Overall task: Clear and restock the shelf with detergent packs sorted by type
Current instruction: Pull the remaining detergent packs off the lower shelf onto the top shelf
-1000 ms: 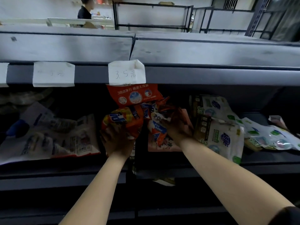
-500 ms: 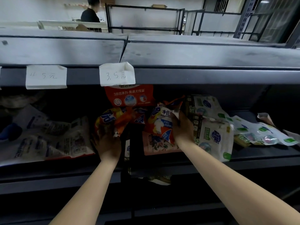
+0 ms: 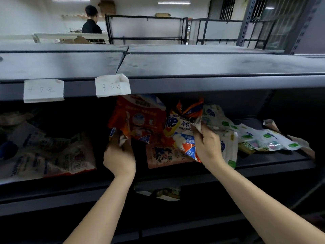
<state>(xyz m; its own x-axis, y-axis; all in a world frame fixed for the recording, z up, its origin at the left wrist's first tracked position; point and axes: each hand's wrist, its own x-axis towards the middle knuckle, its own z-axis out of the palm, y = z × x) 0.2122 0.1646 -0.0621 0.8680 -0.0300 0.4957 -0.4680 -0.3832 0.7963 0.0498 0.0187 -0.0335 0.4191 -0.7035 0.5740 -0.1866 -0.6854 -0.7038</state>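
Observation:
Both hands reach into the dark shelf under the paper price tags. My left hand grips the lower edge of an orange detergent pack that stands upright. My right hand is closed on the crumpled edge of an orange, yellow and white pack beside it. A pink flowered pack lies flat beneath them. White packs with green and blue print lean to the right of my right hand. More pale packs lie on the left part of the shelf.
Two paper price tags hang on the lip of the bare upper shelf. A pack shows on the level below. Loose white-green packs lie at the far right. A person stands far behind by empty racks.
The view has tilted up. My left hand now holds the orange pack upright by its lower edge, and my right hand has shifted right, lifting the orange and white pack by its edge.

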